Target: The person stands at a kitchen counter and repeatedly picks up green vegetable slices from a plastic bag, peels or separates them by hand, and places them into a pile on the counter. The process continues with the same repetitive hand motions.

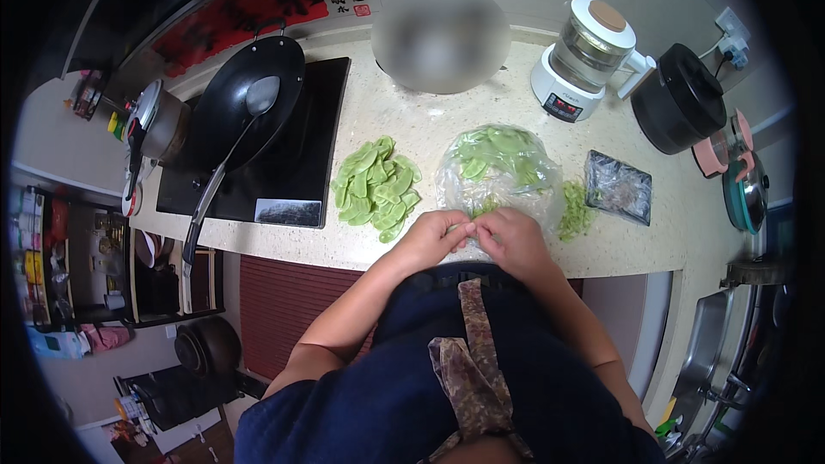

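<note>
My left hand (433, 237) holds a flat green bean pod (456, 228), mostly hidden by the fingers. The fingertips of my right hand (517, 241) meet those of my left and pinch the pod's other end. Just beyond both hands lies a clear plastic bag (451, 183) with more flat green pods (506, 148) inside its far part. Thin green trimmings (485, 205) show near the fingers. Left of the bag, a loose pile of flat green bean pods (376, 187) rests on the speckled stone countertop (309, 250). More green scraps (575, 211) lie right of the bag.
A cling-film-wrapped dark tray (620, 187) sits at right. Behind it stand a white electric glass kettle (583, 58) and a black canister (678, 100). At left, a black wok (222, 103) with a spatula (222, 171) is on the cooktop (303, 190); the spatula's handle overhangs the counter edge.
</note>
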Available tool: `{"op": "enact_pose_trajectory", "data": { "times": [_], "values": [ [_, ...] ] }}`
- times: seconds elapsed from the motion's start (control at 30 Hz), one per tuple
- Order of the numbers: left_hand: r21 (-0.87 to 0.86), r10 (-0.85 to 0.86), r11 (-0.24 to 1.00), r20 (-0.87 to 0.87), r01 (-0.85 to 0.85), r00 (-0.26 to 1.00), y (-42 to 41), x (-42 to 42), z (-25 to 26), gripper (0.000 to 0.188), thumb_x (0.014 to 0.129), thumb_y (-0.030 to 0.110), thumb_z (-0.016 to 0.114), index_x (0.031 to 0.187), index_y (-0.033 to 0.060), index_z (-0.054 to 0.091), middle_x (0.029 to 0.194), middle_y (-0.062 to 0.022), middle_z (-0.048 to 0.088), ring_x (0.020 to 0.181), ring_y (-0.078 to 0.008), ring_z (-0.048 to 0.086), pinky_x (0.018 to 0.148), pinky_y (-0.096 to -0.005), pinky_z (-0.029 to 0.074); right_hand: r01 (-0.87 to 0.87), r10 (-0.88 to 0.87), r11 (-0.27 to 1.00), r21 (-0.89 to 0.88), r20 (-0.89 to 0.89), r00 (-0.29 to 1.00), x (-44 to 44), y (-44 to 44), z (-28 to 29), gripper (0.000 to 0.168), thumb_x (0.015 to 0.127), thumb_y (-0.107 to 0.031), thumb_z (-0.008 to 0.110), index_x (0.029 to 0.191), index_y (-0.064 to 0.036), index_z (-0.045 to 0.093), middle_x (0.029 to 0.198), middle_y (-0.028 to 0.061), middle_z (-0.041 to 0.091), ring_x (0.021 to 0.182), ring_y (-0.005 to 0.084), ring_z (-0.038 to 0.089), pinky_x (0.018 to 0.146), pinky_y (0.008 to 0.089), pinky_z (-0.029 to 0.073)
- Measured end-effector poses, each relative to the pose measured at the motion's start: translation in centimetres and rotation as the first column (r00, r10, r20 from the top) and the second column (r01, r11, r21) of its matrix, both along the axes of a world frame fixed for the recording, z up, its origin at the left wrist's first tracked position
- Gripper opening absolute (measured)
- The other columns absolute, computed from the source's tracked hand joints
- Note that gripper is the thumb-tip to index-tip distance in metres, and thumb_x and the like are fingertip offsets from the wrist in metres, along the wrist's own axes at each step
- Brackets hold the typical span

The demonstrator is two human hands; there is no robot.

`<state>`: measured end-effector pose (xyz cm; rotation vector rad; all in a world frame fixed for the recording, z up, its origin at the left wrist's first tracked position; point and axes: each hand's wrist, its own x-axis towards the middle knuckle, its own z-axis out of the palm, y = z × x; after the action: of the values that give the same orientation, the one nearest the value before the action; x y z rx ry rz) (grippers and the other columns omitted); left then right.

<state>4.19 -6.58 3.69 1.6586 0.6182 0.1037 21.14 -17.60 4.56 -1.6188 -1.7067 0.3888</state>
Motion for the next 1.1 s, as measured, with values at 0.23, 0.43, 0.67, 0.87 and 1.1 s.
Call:
{"op": "enact_pose_trajectory", "data": {
  "times": [0.23,0.43,0.67,0.87,1.1],
  "values": [
    [-0.118,-0.441,0.893,-0.023,0.435,0.897,2.2,-1.4,-0.4,0.022,0.103,0.020,0.056,0.097,0.0033,0.068,0.074,-0.0002,0.059,0.070,-0.0101,0.052,0.065,-0.0265,0.045,-0.169,0.145,0.981,0.095,0.217,0.965,-0.2,-0.2,-0.4,0.014,0.075,-0.008,0.071,0.081,-0.006,0.059,0.077,0.0111,0.059,0.073,0.0307,0.059,0.065,0.0414,0.049],
    [0.420,0.313,0.867,-0.041,-0.267,0.949,3.5,-2.5,1.1,0.029,0.101,0.024,0.057,0.117,0.0051,0.071,0.107,-0.0169,0.069,0.096,-0.0281,0.066,0.087,-0.0407,0.053,-0.023,0.047,0.994,-0.103,0.242,0.969,1.8,0.4,-3.3,0.014,0.080,-0.006,0.065,0.094,-0.005,0.068,0.090,0.0112,0.066,0.087,0.0290,0.063,0.074,0.0401,0.051],
    [0.867,0.567,0.390,0.039,-0.310,0.823,7.0,-4.6,-4.2,0.062,0.092,0.024,0.067,0.145,0.0016,0.044,0.143,-0.0249,0.047,0.135,-0.0434,0.042,0.112,-0.0539,0.030,0.077,-0.090,0.994,0.074,0.196,0.977,2.8,5.5,-7.2,0.020,0.082,-0.007,0.061,0.102,-0.005,0.067,0.109,0.0106,0.066,0.096,0.0291,0.063,0.082,0.0388,0.053],
    [0.864,0.589,0.474,-0.167,-0.171,0.790,6.1,-4.2,-4.8,0.085,0.089,0.034,0.070,0.155,0.0042,0.026,0.158,-0.0254,0.024,0.146,-0.0443,0.024,0.115,-0.0549,0.021,0.082,-0.029,0.994,-0.069,0.568,0.823,3.4,8.3,-8.6,0.031,0.078,-0.008,0.065,0.109,-0.006,0.063,0.114,0.0079,0.063,0.100,0.0278,0.063,0.078,0.0375,0.054],
    [0.683,0.389,0.685,-0.048,-0.254,0.920,4.3,-2.6,-1.3,0.064,0.083,0.023,0.079,0.139,0.0042,0.055,0.133,-0.0175,0.061,0.127,-0.0290,0.055,0.111,-0.0443,0.034,0.132,-0.157,0.986,-0.097,-0.329,0.931,3.0,6.3,-6.0,0.025,0.085,-0.015,0.075,0.106,-0.004,0.065,0.092,0.0072,0.069,0.080,0.0192,0.066,0.072,0.0311,0.054]
  ]
}}
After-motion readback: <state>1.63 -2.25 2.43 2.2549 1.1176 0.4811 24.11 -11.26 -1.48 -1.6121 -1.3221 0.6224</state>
